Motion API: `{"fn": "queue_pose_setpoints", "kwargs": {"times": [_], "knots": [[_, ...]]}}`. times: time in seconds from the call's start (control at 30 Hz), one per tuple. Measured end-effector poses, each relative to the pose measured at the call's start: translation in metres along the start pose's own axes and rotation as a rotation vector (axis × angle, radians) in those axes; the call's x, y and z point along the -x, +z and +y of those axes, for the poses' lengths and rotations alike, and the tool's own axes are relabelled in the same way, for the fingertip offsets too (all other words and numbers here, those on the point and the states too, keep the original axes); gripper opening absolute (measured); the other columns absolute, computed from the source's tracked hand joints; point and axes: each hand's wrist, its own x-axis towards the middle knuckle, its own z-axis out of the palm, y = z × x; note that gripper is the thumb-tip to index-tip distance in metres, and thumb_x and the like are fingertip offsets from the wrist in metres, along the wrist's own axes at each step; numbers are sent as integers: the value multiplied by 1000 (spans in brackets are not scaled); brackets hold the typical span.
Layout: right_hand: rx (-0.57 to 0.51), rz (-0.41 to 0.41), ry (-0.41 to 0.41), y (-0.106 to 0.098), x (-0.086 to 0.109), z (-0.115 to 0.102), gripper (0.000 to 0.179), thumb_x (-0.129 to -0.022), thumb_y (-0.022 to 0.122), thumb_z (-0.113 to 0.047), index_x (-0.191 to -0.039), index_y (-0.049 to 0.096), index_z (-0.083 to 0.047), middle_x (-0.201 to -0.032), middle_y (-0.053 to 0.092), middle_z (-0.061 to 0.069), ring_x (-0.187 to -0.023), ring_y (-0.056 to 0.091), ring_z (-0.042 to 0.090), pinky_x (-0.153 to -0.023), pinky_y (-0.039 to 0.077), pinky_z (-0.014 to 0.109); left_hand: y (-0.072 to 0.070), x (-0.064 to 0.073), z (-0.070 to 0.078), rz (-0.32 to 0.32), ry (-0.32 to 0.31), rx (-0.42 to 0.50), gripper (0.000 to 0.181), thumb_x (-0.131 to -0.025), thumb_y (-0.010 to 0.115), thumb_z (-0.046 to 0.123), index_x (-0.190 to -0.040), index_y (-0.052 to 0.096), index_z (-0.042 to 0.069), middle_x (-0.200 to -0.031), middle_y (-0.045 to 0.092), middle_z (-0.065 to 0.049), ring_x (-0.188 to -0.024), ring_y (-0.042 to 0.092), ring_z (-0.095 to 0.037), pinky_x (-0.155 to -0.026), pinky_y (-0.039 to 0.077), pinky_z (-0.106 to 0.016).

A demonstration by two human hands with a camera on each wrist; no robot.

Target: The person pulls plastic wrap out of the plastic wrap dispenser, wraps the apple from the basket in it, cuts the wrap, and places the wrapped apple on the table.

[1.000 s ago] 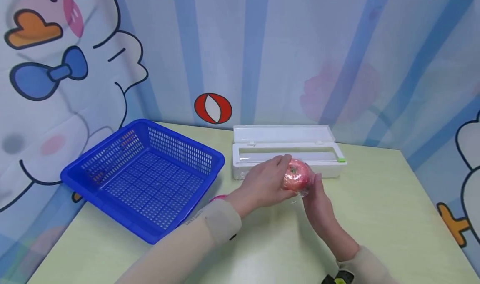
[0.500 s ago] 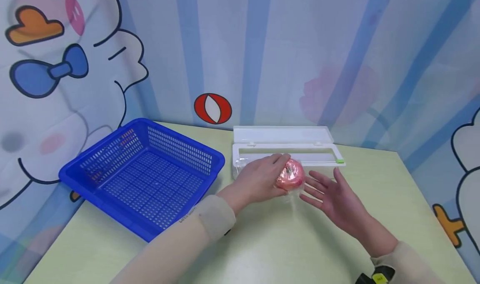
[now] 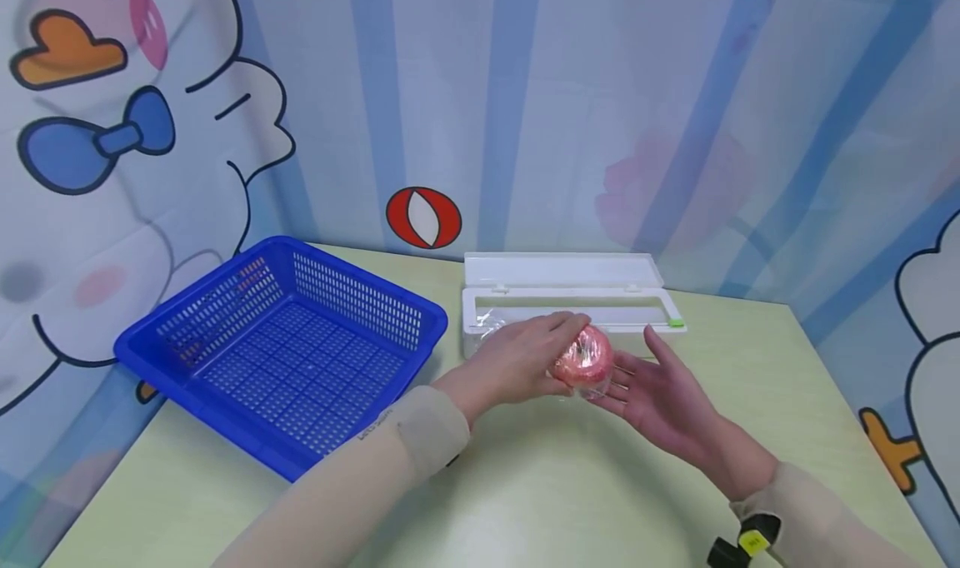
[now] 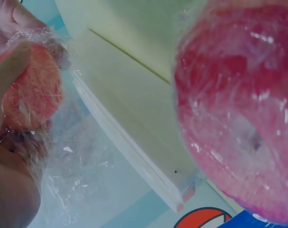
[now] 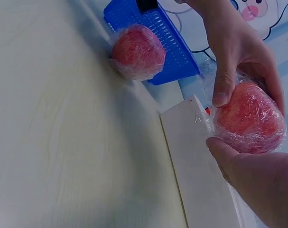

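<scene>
My left hand (image 3: 517, 360) holds a red apple (image 3: 585, 358) wrapped in clear cling film, thumb and fingers around its left side. My right hand (image 3: 671, 401) is on the apple's right, palm up, its straight fingers at the underside. In the right wrist view, loose film shows around the held apple (image 5: 250, 118) and my right thumb lies at its lower edge. A second film-wrapped apple (image 5: 138, 52) lies on the table beside the basket; in the head view my left forearm hides it. Behind the hands stands a white cling film box (image 3: 573, 310), lid raised.
A blue plastic basket (image 3: 300, 385) stands on the pale table (image 3: 750, 385) at the left. The film box has a small green piece (image 3: 677, 323) at its right end. A patterned cloth (image 3: 562, 118) hangs behind the table.
My right hand has drawn away from the apple, unfolded palm up, then come back to its underside. My left hand has kept hold of the apple, shifting slightly left.
</scene>
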Motion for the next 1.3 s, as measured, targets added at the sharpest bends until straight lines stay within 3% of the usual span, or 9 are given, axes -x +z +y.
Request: {"fn": "queue_pose_setpoints", "kwargs": {"times": [0.3,0.53,0.6,0.8,1.03,1.17,1.3], "knots": [[-34,101,7,6,-8,8,93,-111,36,-62,-167,-3,1,-144,55,4,-130,64,18,-113,49,31,1,2,0,-5,27,42,96,-90,87,40,-168,34,19,-165,47,-2,-149,49,-20,-119,45,-39],[-19,94,17,3,-16,13,86,-113,34,-58,-166,1,1,-146,52,6,-129,63,17,-111,51,28,1,4,1,-41,33,66,95,-91,86,40,-168,33,20,-167,44,-1,-151,47,-20,-120,44,-41],[44,83,16,1,-17,13,82,-114,33,-55,-166,4,1,-145,54,4,-129,63,16,-110,51,28,1,4,1,-48,37,64,94,-92,86,40,-168,34,20,-167,44,0,-151,47,-20,-120,43,-41],[365,100,11,-5,-17,14,68,-116,33,-49,-164,21,-3,-142,57,-2,-126,62,10,-105,53,25,2,3,1,-77,43,61,94,-93,85,41,-168,33,20,-168,43,1,-152,45,-19,-121,42,-40],[565,76,5,-16,-8,4,66,-117,31,-44,-165,26,2,-144,60,-5,-131,61,9,-107,53,29,-1,5,1,-86,28,58,96,-92,86,40,-169,31,23,-169,42,1,-153,44,-20,-121,42,-42],[701,112,-11,-17,-3,-5,64,-117,37,-39,-161,30,7,-147,59,4,-129,62,8,-105,54,28,0,5,2,-92,19,31,97,-91,87,39,-169,31,24,-169,42,1,-152,45,-19,-120,43,-42],[752,133,-8,-15,-5,-8,64,-116,45,-35,-161,30,9,-150,53,16,-127,62,9,-105,54,27,0,3,3,-90,19,-4,98,-92,86,40,-170,29,24,-170,40,1,-153,44,-20,-120,43,-41]]}}
